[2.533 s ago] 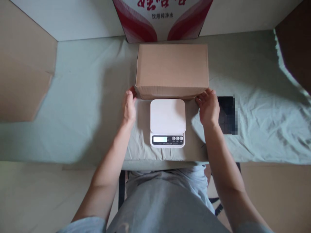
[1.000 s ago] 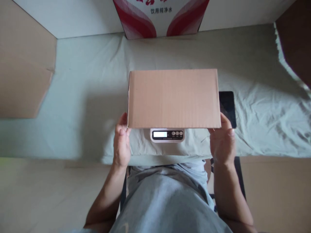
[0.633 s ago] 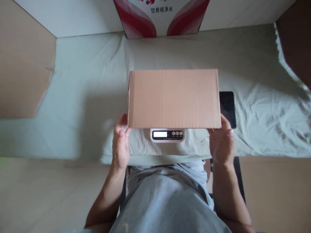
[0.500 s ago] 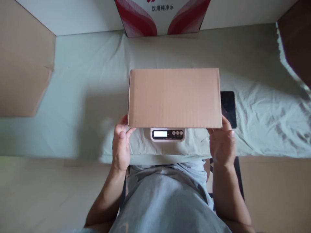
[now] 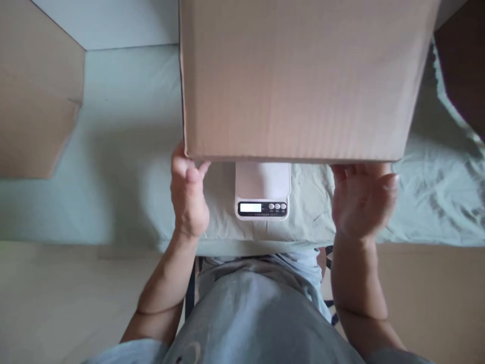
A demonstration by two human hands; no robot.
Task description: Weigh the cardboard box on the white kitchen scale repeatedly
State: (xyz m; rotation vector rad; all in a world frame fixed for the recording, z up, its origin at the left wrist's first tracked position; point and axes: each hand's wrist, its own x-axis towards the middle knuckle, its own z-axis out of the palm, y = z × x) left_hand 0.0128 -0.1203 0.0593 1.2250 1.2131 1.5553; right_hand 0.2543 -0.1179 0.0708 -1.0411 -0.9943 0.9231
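A plain brown cardboard box (image 5: 295, 81) is held up above a small white digital scale (image 5: 263, 182), its near edge facing me. My left hand (image 5: 188, 194) grips the box's near left corner, with the fingers partly hidden behind and under it. Under the near right corner, my right hand (image 5: 361, 199) supports the box, its fingertips out of sight beneath the cardboard. The scale rests on the cloth with its display lit and three round buttons beside it; the box covers the far part of its platform.
Pale green cloth (image 5: 125, 101) covers the table. A brown cardboard panel (image 5: 38, 91) stands at the left, and a dark brown one (image 5: 462, 65) at the right. Behind is a white surface (image 5: 125, 23). The table's near edge runs just before my body.
The box has risen off the scale toward the camera, and both hands have lifted with it. More of the scale's platform shows; the black phone-like slab and the red-and-white carton are now hidden.
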